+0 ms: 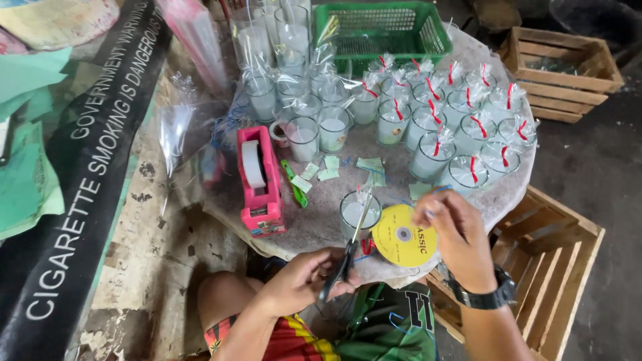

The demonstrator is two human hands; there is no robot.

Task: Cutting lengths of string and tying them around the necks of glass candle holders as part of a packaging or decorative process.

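- Your left hand (pixel 304 279) is closed around the handles of the scissors (pixel 349 251) at the near edge of the round table (pixel 314 224), blades pointing up towards the unwrapped glass candle (pixel 359 214).
- Your right hand (pixel 455 230) is curled, fingertips pinching a thin blue ribbon strand (pixel 438 190) just above the yellow disc (pixel 403 235), which lies at the near edge beside that candle.
- Judging by the layout, most of the work is done: a big cluster of wrapped candles tied with red ribbon (pixel 461 127) fills the far right side.
- Still to do, it seems: several unwrapped or untied candles (pixel 304 134) at the centre and far left.
- A pink tape dispenser (pixel 259 180) sits at the left edge, small green labels (pixel 328 170) near the centre, and a green basket (pixel 381 30) at the far edge.
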